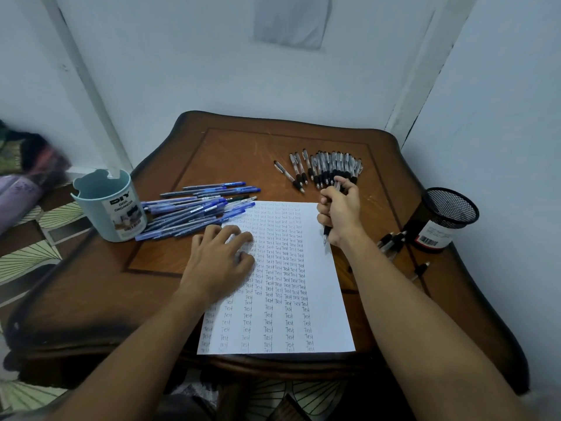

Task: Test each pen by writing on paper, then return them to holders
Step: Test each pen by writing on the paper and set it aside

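Walls (194, 71): pale blue-white, meeting in a corner behind the worktop; right wall (510, 123) close beside it.
Wall patch (291, 21): greyish rectangle, high on the back wall.
Left trim (88, 86): white vertical strip, slanting down to the worktop's far-left corner.
Right trim (416, 77): pale strip with a dark crack along its edge.
Worktop (243, 153): dark brown wood, scalloped rim, inlaid lighter panel, scratched.
Floor (27, 256): fan-patterned covering, cream and brown.
Left edge: blurred bundle of cloth (27, 165), purple and dark.
Light: dim, cool, even.
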`<action>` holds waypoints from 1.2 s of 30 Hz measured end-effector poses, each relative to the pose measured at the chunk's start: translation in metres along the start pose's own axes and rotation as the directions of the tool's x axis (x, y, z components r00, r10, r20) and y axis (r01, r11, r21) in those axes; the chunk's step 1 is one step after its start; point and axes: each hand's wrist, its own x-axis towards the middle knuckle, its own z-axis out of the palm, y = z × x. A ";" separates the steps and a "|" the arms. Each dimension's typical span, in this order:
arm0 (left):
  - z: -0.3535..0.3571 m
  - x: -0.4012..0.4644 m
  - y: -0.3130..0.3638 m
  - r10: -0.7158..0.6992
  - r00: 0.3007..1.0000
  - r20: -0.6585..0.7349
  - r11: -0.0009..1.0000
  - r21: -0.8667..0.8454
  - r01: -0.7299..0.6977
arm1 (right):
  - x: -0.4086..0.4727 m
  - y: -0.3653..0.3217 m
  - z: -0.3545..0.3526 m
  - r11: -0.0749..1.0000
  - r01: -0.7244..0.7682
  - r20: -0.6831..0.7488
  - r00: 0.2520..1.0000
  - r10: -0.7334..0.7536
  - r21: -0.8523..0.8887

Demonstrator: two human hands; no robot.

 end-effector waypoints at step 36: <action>0.000 0.001 0.000 -0.012 1.000 0.005 0.999 -0.050 0.013 | 0.037 0.029 -0.006 0.832 0.292 0.152 0.956 -0.249 -0.471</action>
